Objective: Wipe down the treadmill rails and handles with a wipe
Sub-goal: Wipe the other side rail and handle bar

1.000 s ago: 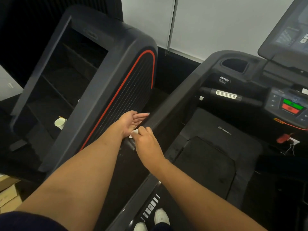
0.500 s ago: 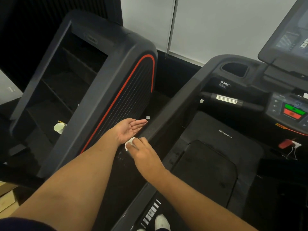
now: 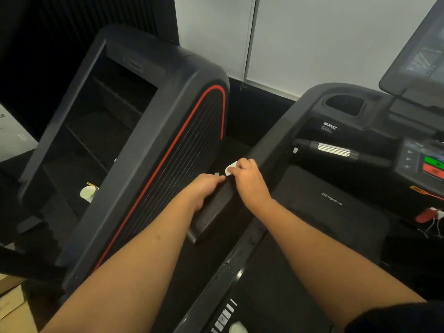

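Observation:
The treadmill's dark left side rail [image 3: 216, 212] runs from its blunt near end up to the console. My right hand [image 3: 249, 183] presses a small white wipe [image 3: 231, 169] against the top of this rail, fingers curled over the wipe. My left hand [image 3: 204, 188] lies on the rail's outer left side, palm down, fingers pointing toward the wipe. A short front handle with a silver grip plate [image 3: 334, 150] crosses below the console.
A second black machine with a red stripe [image 3: 168, 152] stands close on the left, a paper cup [image 3: 87, 193] inside its frame. The console with green and red buttons [image 3: 432, 164] is at the right, a cup holder [image 3: 343, 104] above. My shoe [image 3: 237, 328] stands on the deck.
My right hand has slid the wipe forward along the rail, away from the near end. My left hand has turned from palm up to palm down on the rail.

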The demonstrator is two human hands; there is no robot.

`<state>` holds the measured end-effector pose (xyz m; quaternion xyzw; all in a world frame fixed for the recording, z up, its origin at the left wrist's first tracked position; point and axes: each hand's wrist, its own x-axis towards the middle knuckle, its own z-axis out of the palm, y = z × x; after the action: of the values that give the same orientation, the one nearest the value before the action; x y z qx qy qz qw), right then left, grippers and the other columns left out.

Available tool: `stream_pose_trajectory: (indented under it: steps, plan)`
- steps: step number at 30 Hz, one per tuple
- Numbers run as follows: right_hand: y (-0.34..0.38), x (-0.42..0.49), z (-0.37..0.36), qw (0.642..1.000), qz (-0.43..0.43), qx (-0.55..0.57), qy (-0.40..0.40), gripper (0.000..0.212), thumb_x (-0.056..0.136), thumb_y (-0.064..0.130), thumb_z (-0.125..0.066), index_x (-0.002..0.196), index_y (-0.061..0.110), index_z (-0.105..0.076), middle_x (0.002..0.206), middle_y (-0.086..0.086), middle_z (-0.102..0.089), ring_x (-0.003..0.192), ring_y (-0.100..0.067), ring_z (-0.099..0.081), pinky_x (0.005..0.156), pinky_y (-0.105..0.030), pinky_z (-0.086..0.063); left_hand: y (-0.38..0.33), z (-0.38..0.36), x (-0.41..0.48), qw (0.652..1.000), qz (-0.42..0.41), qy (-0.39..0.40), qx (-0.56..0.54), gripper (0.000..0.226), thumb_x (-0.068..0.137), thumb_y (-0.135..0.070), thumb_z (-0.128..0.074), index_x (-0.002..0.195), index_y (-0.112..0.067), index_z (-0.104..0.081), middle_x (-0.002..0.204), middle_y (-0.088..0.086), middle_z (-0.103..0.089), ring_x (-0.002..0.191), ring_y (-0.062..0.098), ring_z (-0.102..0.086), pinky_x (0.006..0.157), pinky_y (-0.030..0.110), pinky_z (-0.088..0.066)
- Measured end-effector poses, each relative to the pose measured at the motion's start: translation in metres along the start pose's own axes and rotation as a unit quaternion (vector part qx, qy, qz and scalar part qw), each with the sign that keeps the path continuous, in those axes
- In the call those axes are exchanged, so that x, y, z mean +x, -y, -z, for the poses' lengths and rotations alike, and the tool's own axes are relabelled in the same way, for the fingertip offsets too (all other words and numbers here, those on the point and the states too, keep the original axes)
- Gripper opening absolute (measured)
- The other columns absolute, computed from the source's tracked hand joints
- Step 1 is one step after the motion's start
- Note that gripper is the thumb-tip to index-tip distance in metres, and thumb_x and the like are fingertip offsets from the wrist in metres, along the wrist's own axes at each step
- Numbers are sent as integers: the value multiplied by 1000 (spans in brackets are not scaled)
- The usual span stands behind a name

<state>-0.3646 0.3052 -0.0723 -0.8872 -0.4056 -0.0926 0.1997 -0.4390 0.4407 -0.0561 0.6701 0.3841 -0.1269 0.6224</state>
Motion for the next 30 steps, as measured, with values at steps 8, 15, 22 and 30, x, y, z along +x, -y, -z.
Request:
stream_pose_trajectory:
  steps: [8, 15, 22, 30]
  plan:
    - [-47, 35, 9, 994, -103, 24, 7, 33, 92, -4, -51, 116, 8, -70, 115, -17, -56, 109, -31, -47, 92, -40, -42, 0, -38, 12, 952, -127, -109, 258, 56, 105, -57, -22, 121, -22, -62, 105, 1, -67, 94, 16, -62, 88, 39, -49]
    - [-53, 39, 16, 941, -280, 163, -98, 9, 99, 20, -56, 99, 22, -65, 109, 3, -52, 92, -14, -58, 75, -25, -42, 0, -48, 6, 884, -162, -185, 397, 44, 110, -42, -23, 128, -20, -56, 86, -6, -61, 67, 6, -56, 64, 27, -43]
    - [-38, 34, 13, 909, -334, 187, -164, 6, 97, 22, -57, 98, 20, -63, 108, 0, -53, 86, -14, -58, 67, -24, -39, -4, -52, 0, 863, -236, -177, 409, 51, 110, -42, -25, 157, -23, -32, 152, 3, -50, 132, 19, -56, 108, 40, -47]
    - [-27, -1, 5, 919, -310, 216, -114, 34, 97, 8, -49, 124, 19, -66, 122, -12, -57, 110, -28, -54, 85, -20, -37, -6, -58, 11, 817, -298, -175, 462, 51, 110, -36, -29, 158, -17, -29, 161, 4, -37, 142, 18, -46, 113, 38, -44]
